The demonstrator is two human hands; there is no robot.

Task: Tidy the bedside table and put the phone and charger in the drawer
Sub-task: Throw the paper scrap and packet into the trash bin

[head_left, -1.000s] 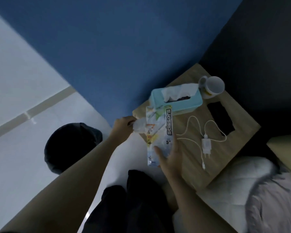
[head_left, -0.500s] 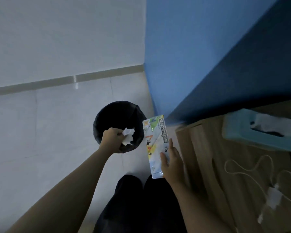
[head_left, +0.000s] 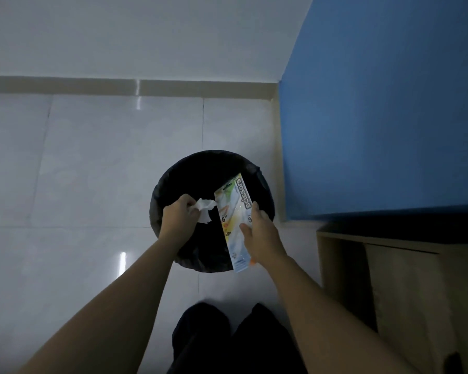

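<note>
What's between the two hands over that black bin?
In the head view, only a crumpled tissue, pinched by the left hand, and the dark bin opening before the right hand's scissors pack.

2 hands, 1 bin, 1 tissue

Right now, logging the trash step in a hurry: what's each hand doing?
Left hand: closed on a crumpled tissue over the bin.
Right hand: closed on the scissors package, also over the bin.
</note>
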